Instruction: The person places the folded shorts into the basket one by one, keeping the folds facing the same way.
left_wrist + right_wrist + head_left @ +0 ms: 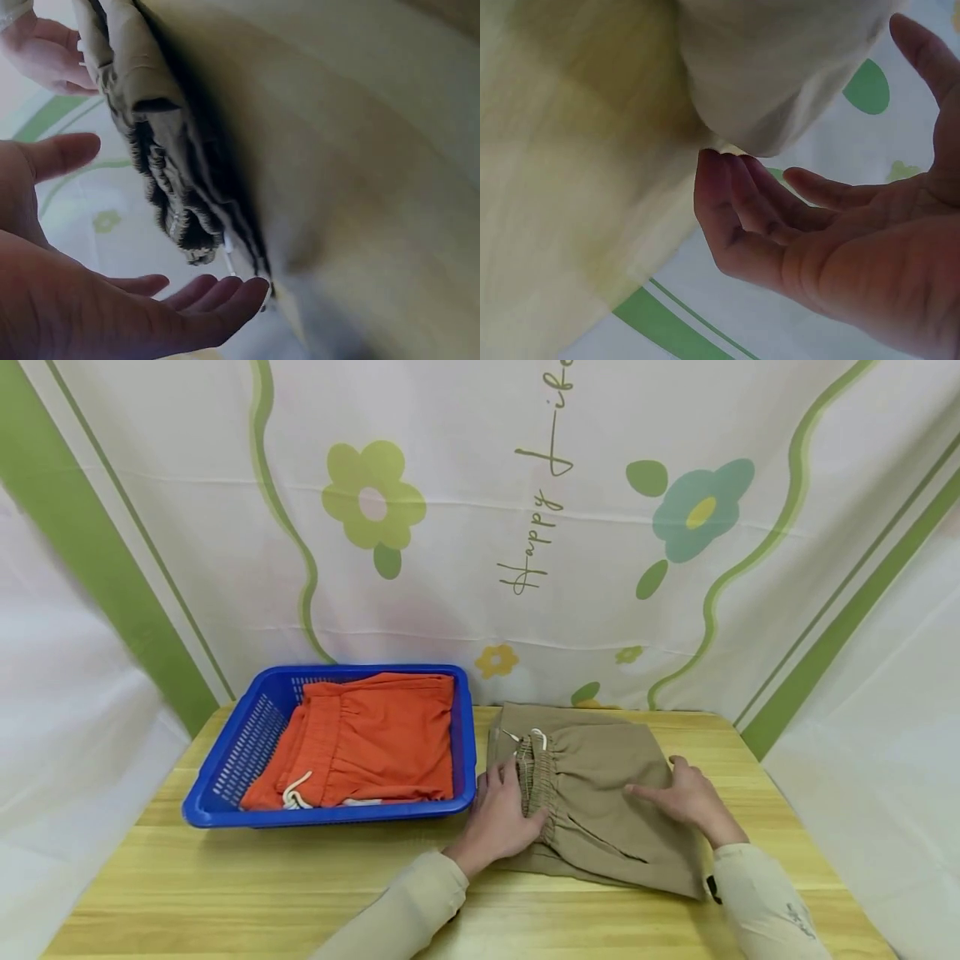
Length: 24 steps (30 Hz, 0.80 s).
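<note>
Folded khaki shorts (600, 777) lie on the table, their gathered elastic waistband and white drawstring toward the left. By the waistband is my left hand (504, 818), thumb spread from fairly straight fingers. In the left wrist view, the fingertips of that left hand (150, 300) reach the edge of the cloth layers, and nothing is pinched. On the opposite side, my right hand (686, 797) is at the right edge of the shorts. The right wrist view shows the right hand (832, 232) with slightly bent fingertips by the cloth's edge and the thumb well apart.
A blue plastic basket (225, 817) stands left of the shorts, close to my left hand. Inside it lie folded orange garments (382, 739) with white drawstrings. Behind the wooden table (285, 893) hangs a white curtain (465, 468) with printed flowers.
</note>
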### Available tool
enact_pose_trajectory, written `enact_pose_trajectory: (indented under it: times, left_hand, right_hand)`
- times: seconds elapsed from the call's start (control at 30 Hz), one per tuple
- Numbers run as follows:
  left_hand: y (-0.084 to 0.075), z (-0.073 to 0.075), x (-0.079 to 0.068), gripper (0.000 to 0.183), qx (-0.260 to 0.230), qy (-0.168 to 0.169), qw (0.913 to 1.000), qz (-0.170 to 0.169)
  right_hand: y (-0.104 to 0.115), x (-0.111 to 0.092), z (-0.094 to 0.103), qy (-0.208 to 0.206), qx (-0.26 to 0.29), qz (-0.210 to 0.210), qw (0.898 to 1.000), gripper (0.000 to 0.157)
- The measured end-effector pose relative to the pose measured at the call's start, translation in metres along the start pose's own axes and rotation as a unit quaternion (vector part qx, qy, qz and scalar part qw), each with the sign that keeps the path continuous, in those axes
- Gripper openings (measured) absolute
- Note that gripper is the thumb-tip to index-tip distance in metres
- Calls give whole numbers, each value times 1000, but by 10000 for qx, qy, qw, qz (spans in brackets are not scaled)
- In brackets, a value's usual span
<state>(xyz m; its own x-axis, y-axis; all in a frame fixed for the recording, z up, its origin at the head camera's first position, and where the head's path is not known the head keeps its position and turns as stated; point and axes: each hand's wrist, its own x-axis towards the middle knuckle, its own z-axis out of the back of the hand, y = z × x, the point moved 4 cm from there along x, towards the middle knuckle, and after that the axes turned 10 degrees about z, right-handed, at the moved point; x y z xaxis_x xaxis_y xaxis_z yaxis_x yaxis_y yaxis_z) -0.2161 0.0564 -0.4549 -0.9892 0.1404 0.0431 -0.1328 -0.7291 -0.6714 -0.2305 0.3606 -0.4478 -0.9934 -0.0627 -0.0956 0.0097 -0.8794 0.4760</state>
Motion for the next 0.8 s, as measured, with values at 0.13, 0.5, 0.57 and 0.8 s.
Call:
enact_pose_trajectory:
  times: [0.13,0.5,0.57,0.8]
  left_hand:
    - [4,-3,5,92,-248,-17,9992,300]
    - [9,-8,15,114,-1284,-32,9845,1196]
    - [9,-9,15,119,-1308,14,9825,1324]
    - [6,-9,16,126,-1342,94,9793,1512]
  right_hand:
    - [-3,0,-2,98,216,-61,9997,123]
    - [-8,2,-9,433,1229,-247,9912,122]
    - [-8,2,-10,497,1539,-267,9865,113]
    - [-7,4,-13,459,2062,-165,9773,63]
